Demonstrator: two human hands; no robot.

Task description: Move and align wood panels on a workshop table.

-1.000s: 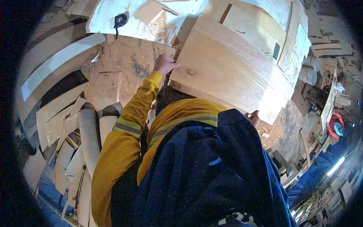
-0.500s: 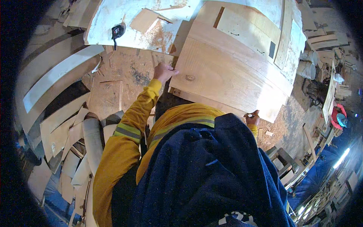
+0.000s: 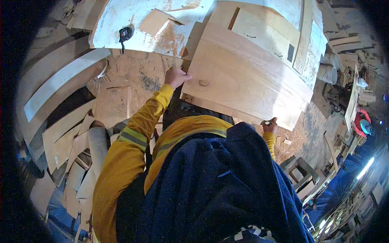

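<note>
A big white tabletop [image 3: 121, 24], scuffed and dusted with sawdust, fills the top of the view, with the sawdust-covered floor [image 3: 133, 77] spreading below it. Resting across the near edge of the tabletop is a wide pale wooden board [image 3: 247, 81] with a knot near its left end; it sits tilted, its lower edge hanging out past the tabletop toward the person. Curved wooden strips [image 3: 60, 81] and cut scraps lie piled along the floor to the left. The person wears a yellow sleeve with a grey reflective band [image 3: 131, 137] and a dark blue garment that fills the lower middle. To the right, well apart, stand white buckets [image 3: 330, 69]. The left hand [image 3: 175, 76] grips the left end of the board, fingers curled over its edge beside the knot. The right hand [image 3: 269, 125] is closed on the lower right corner of the same board. On the tabletop, a small block of wood [image 3: 156, 22] lies near a little black tool [image 3: 125, 33]
</note>
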